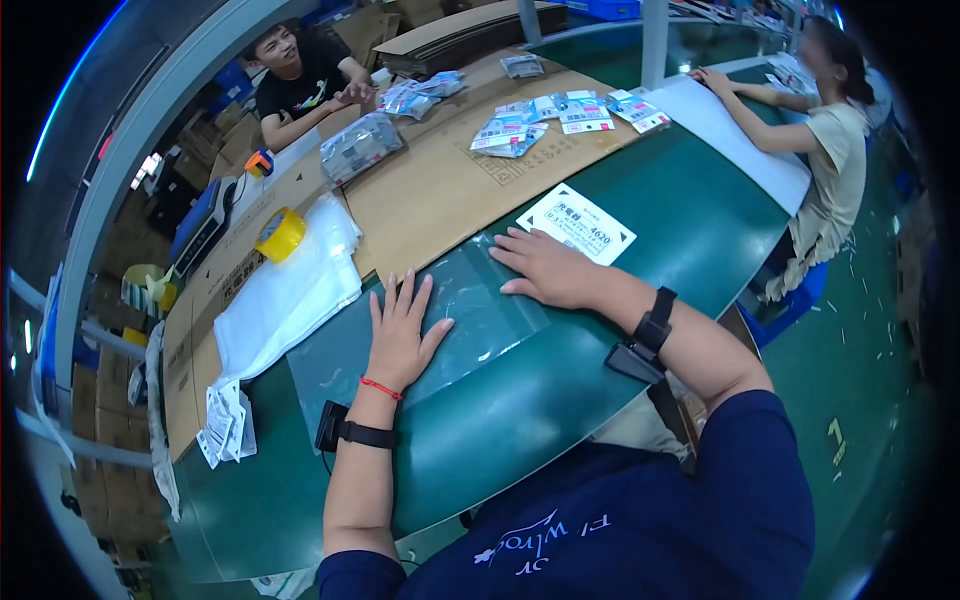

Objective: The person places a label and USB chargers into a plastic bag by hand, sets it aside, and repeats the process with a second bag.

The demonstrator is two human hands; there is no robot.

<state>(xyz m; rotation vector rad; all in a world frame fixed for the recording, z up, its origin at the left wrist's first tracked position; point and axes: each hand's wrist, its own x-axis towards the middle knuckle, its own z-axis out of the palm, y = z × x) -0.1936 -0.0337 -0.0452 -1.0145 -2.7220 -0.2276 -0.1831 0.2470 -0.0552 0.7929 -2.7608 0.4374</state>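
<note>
A clear plastic bag (470, 325) lies flat on the green tabletop in front of me. My left hand (402, 330) rests palm down on its left part, fingers spread. On the bag's upper right corner lies my right hand (548, 268), also flat with the fingers apart. Just beyond the right hand is a white printed label sheet (578, 224). A stack of clear plastic bags (285, 300) lies to the left of my left hand, with a yellow tape roll (281, 234) on top.
Cardboard sheets (430, 210) cover the table's far part, bearing several small packaged items (585, 112) and a filled clear bag (361, 149). White cards (228, 425) lie at the left edge. One person (300, 85) sits across; another (835, 150) sits at right beside white sheeting (740, 140).
</note>
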